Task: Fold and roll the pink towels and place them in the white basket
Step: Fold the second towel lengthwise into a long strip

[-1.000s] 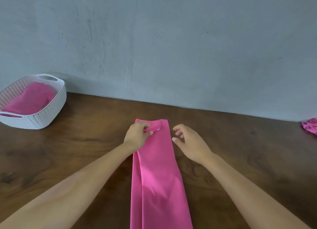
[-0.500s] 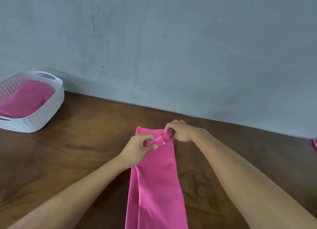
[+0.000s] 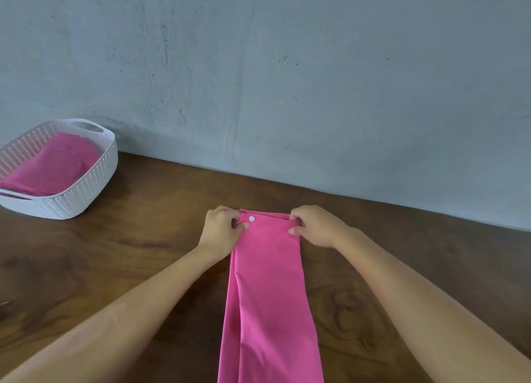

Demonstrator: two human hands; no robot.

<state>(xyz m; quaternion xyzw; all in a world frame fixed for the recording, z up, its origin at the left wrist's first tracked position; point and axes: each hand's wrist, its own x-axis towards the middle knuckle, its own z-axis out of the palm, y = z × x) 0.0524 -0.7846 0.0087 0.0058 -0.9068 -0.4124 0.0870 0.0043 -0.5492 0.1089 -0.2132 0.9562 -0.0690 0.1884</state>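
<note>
Left hand [image 3: 221,230] grip: closed on the far-left corner of the pink towel [image 3: 270,296], with the thumb laid on top and the fingers curled round the edge. Right hand [image 3: 314,226] grip: closed on the far-right corner, the edge pinched between thumb and curled fingers. Both corners are held at the towel's far end, low against the tabletop [image 3: 143,253]. A small white dot [image 3: 251,218] is seen on the top layer, just beside the left thumb. The towel is folded into a long narrow strip and laid flat. It runs from the hands toward the viewer and is cut off by the bottom of the frame. A lengthwise crease is seen along its left part, and stacked layer edges are visible between the hands. The white basket [image 3: 94,178] is set at the far left of the tabletop, well apart from the strip and close to the grey wall [image 3: 316,81]. Pink fabric [image 3: 54,164] is contained in it.
</note>
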